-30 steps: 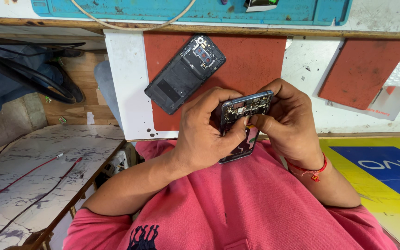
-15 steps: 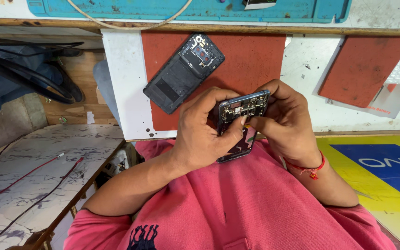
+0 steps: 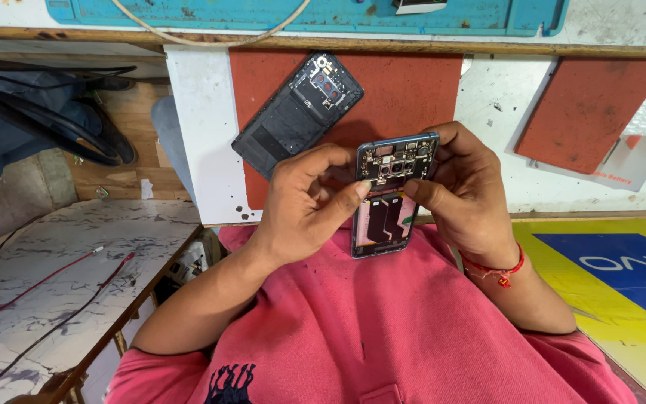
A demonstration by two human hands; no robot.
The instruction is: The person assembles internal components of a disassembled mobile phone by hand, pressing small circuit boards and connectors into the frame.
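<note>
Behind the opened phone (image 3: 389, 196) both hands pinch lies a back cover (image 3: 297, 112).

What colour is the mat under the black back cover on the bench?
The mat under the back cover is reddish-brown, seen best in the head view.

Pink shirt (image 3: 383, 337) with dark print. Opened phone (image 3: 392, 196) with blue-grey frame, pinkish interior. Black back cover (image 3: 297, 112) on rust-red mat (image 3: 405, 97). White, speckled worktop (image 3: 200, 142). Red thread bracelet (image 3: 496, 269). Teal tray (image 3: 323, 13). Yellow and blue board (image 3: 622, 277).
</note>
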